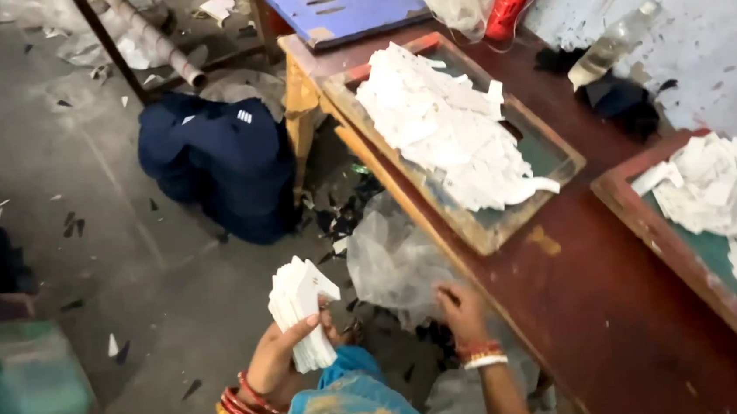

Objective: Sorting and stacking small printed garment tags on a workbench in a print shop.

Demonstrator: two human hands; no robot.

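Left hand (pixel 280 358) clamped on white tag stack (pixel 302 313); right hand (pixel 460 309) curled into clear plastic bag (pixel 395 262) below wooden tray (pixel 475 225), grip unclear.

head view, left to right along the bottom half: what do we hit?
Green tray → left hand gripping a stack of white cards → right hand reaching down by a clear plastic bag → red-brown table → wooden tray with white paper pieces.
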